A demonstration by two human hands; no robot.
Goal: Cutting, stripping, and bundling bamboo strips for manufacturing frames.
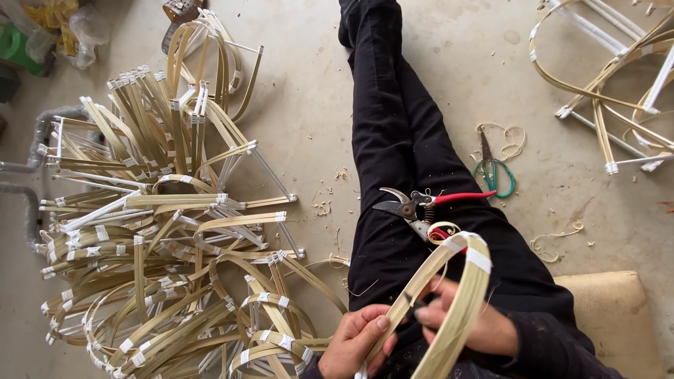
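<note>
Concrete floor (309, 91), both hands closed on a bent bamboo strip.

Left hand (357, 342) pinches the taped bamboo loop (449, 295) low down; right hand (460, 323) grips it just beside, both over the lap. Beyond them, red-handled pruning shears (421, 207) lie on the black trouser leg (393, 126). Left of the hands spreads a heap of taped strips (161, 245); green scissors (495, 172) lie farther right.
</note>
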